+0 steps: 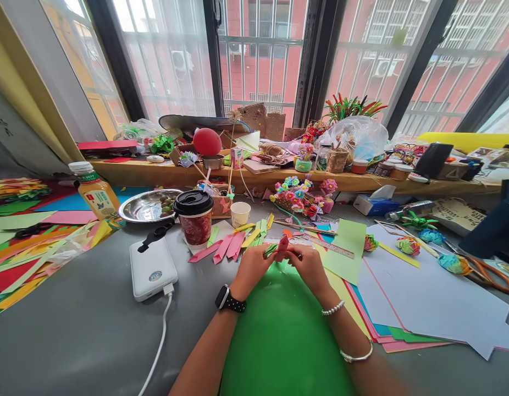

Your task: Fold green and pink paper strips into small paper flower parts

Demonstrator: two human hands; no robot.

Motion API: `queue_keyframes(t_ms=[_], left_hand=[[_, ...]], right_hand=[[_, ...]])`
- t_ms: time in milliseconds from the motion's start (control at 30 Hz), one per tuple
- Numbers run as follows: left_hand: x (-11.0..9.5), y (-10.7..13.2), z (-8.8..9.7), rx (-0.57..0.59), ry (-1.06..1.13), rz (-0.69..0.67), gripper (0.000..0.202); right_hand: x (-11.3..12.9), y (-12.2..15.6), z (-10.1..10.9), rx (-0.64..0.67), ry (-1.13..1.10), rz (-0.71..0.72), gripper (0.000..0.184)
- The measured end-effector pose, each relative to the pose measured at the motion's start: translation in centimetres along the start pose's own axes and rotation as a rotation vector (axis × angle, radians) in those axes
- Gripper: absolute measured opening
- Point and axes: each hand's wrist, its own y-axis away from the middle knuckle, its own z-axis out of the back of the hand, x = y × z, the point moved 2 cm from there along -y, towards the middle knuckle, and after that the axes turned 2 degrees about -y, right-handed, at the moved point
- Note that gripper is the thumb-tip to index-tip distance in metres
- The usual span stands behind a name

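My left hand (252,268) and my right hand (307,264) meet above a round green sheet (279,335) on the grey table. Both pinch a small folded paper piece (280,248), pink with green strips at its left end. A black watch sits on my left wrist; bead and metal bracelets circle my right wrist. Just beyond the hands lie several pink, yellow and green folded paper strips (230,246).
A paper coffee cup with black lid (194,217), a white power bank (152,268) with cable, a metal dish (149,205) and a juice bottle (95,192) stand to the left. Coloured paper sheets (423,297) lie right, orange-handled scissors (485,273) far right. Paper flowers (299,197) crowd the sill.
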Motion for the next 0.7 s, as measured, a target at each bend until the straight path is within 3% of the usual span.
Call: queue_keyframes(t_ms=[433, 600, 700], left_hand=[[-0.34, 0.09, -0.21, 0.003, -0.007, 0.008, 0.026], [-0.16, 0.02, -0.17, -0.041, 0.035, 0.035, 0.028], [0.16, -0.18, 0.04, 0.025, 0.220, 0.135, 0.030]], right_hand=[[0.01, 0.04, -0.33, -0.068, 0.099, 0.004, 0.020], [0.06, 0.04, -0.21, -0.073, -0.016, -0.032, 0.020], [-0.15, -0.06, -0.01, -0.073, -0.203, -0.106, 0.022]])
